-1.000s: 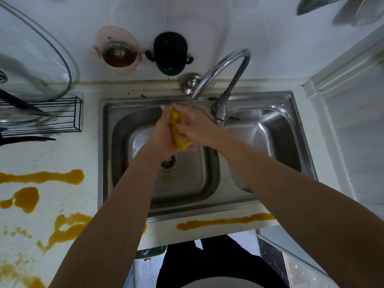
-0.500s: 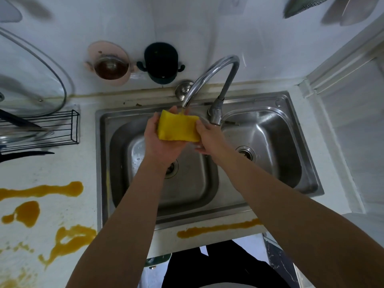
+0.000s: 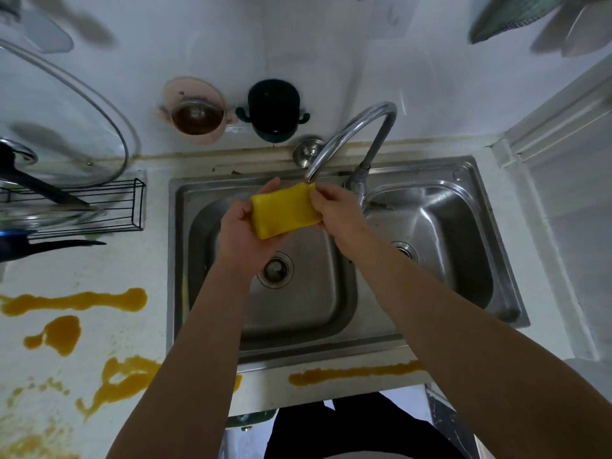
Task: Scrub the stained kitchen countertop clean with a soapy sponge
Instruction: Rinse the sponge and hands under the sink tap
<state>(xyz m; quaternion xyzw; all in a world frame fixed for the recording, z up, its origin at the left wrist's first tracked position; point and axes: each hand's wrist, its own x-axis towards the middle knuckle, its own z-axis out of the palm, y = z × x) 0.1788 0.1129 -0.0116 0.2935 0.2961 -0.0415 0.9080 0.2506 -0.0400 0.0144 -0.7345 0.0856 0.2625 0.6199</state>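
Held over the sink (image 3: 331, 351) under the tap (image 3: 361, 127), the yellow sponge (image 3: 284, 212) looks soft, light and probably slippery, left hand (image 3: 243, 233) cupping one end, right hand (image 3: 337, 210) fingers pinching the other.

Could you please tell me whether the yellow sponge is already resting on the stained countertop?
No, the left hand and right hand hold the yellow sponge above the left sink basin, near the faucet.

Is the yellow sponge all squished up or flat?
Flat. The yellow sponge shows its full rectangle, the left hand holding one end and the right hand pinching the other.
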